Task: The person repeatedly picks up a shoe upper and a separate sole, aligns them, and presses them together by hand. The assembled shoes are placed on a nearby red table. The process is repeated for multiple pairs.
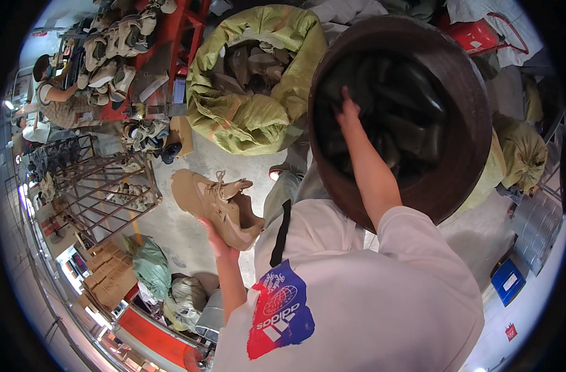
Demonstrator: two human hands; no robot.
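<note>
A tan lace-up sneaker [220, 201] rests in my left hand [218, 240], which grips it from below and along its side. Its toe points up and left, with the collar opening toward my body. My right hand [349, 110] reaches into a large brown barrel [466, 149], fingers apart and nothing visible in them. Dark, glossy, rounded pieces [413, 133] fill the barrel beneath that hand; shadow hides their exact kind. Whether my fingertips touch them I cannot tell.
Left of the barrel stands a yellow-green woven sack [258, 127] holding brown shoe-shaped pieces. A rack [103, 198] carries shoes at the left. Beyond it, a person [53, 96] works by a red bench with sneakers. Cardboard boxes [109, 273] and a blue container [507, 282] stand farther off.
</note>
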